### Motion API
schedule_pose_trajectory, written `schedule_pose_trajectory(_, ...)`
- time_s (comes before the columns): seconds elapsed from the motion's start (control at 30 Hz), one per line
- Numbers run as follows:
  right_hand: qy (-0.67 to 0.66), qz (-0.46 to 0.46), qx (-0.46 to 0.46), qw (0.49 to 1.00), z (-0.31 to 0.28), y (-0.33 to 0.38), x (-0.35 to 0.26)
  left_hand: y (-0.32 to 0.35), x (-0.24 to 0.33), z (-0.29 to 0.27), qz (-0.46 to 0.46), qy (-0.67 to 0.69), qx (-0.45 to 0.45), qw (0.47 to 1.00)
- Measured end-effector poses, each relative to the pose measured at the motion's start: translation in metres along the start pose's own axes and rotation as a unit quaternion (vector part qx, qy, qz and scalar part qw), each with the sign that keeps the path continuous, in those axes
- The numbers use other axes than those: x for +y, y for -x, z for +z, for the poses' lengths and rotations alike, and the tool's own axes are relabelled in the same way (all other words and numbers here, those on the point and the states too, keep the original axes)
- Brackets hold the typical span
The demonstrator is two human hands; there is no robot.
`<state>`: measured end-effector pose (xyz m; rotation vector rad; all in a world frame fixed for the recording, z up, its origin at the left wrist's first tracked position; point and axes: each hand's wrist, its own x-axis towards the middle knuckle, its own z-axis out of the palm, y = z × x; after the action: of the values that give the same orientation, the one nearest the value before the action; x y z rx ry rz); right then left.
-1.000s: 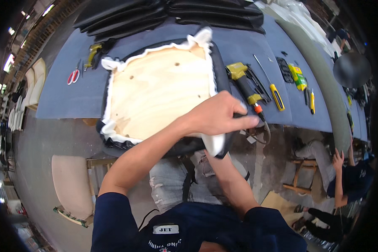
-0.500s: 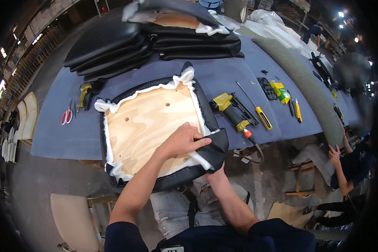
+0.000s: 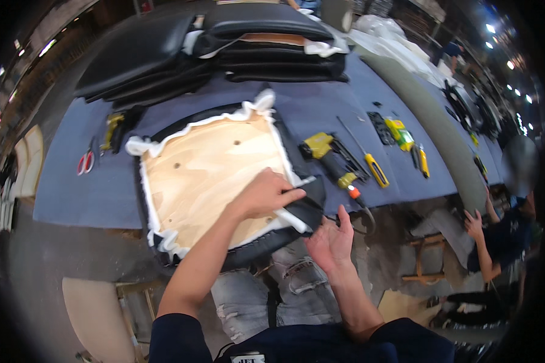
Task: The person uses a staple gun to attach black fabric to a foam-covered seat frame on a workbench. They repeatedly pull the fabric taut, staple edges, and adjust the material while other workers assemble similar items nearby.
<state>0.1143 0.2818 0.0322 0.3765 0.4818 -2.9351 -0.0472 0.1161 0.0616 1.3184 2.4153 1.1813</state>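
A chair seat cushion lies underside up at the table's near edge: a pale plywood board [image 3: 206, 175], white padding [image 3: 191, 138] bunched along its rim, and a black leather-like cover [image 3: 236, 251] around it. My left hand [image 3: 264, 195] rests over the board's near right corner. Its thumb and fingers close on the folded flap of the cover [image 3: 309, 202]; the fingertips are partly hidden. Just beside that corner my right hand [image 3: 333, 242] is open, palm up, thumb spread. Whether its fingertips touch the cover, I cannot tell. A strip of white padding [image 3: 290, 219] sticks out under the flap.
Right of the cushion lie a yellow-and-black air stapler [image 3: 330, 158] with a hose, a screwdriver [image 3: 376, 170] and a cutter [image 3: 423, 163]. Scissors [image 3: 86, 162] and another stapler [image 3: 116, 130] lie left. Stacked black cushions [image 3: 272, 66] stand behind. A co-worker [image 3: 496, 242] sits at right.
My right hand has come out from under the cushion's corner and opened, moving right. My left hand keeps its hold on the flap. The whole view has shifted slightly.
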Motion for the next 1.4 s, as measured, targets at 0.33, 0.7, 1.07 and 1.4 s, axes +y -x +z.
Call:
schedule_pose_trajectory(0.33, 0.795, -0.341, 0.039, 0.5, -0.007, -0.042, -0.115, -0.019, -0.01, -0.008, -0.09, 0.036, 0.017, 0.995)
schedule_pose_trajectory(0.7, 0.881, -0.33, -0.062, 0.334, -0.025, -0.105, -0.168, 0.016, -0.015, -0.001, -0.11, 0.108, -0.018, 0.988)
schedule_pose_trajectory(1.07, 0.729, -0.117, 0.029, 0.673, 0.024, 0.031, -0.123, 0.008, -0.025, -0.01, -0.069, 0.157, -0.024, 0.985)
schedule_pose_trajectory(1.4, 0.771, -0.017, -0.061, 0.633, 0.034, 0.005, -0.103, 0.012, -0.023, -0.001, -0.105, 0.143, -0.008, 0.984)
